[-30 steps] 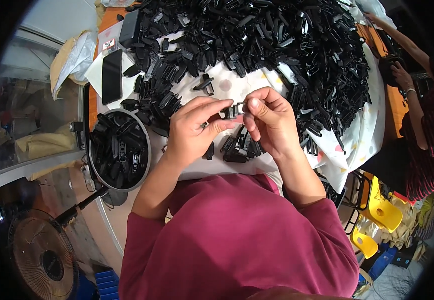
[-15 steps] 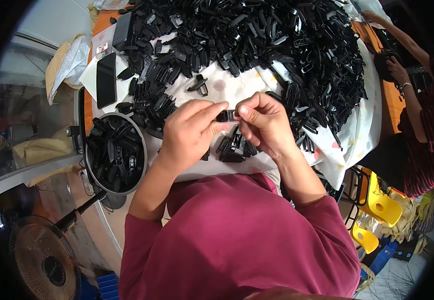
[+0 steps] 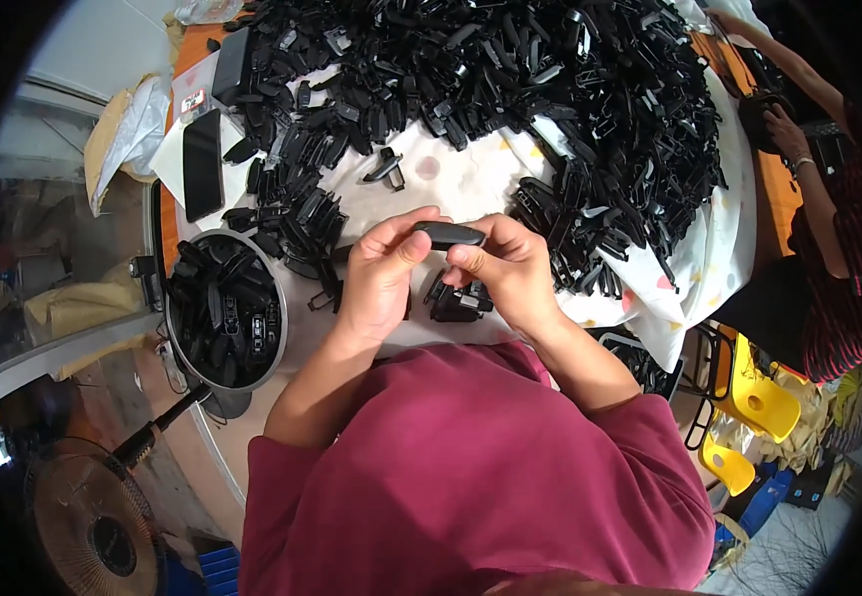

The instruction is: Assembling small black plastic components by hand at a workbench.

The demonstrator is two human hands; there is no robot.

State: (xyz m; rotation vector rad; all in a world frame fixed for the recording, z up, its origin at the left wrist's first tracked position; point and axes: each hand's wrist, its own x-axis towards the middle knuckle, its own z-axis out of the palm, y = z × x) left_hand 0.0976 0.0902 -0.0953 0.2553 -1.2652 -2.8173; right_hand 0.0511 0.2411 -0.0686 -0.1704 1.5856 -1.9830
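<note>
A smooth black oblong plastic piece [image 3: 450, 234] with rounded ends is held level in front of me, over the near part of the table. My left hand [image 3: 381, 273] pinches its left end between thumb and fingers. At its other end, the thumb and fingers of my right hand [image 3: 512, 270] grip it too. Just below, near the table edge, lies a small cluster of black plastic parts [image 3: 459, 301]. Beyond my hands, a single black part [image 3: 385, 169] rests apart on the white cloth [image 3: 461, 184].
A large heap of similar black pieces [image 3: 510, 70] covers the far table. At left are a phone [image 3: 203, 166], a round bin of black pieces [image 3: 227, 313] and a fan [image 3: 98, 526]. Yellow chairs [image 3: 764, 397] stand at right, near another person's hand [image 3: 786, 134].
The piece has been turned so its long smooth side shows. My left hand has rolled with its palm more upward, and my right hand has shifted slightly left and down.
</note>
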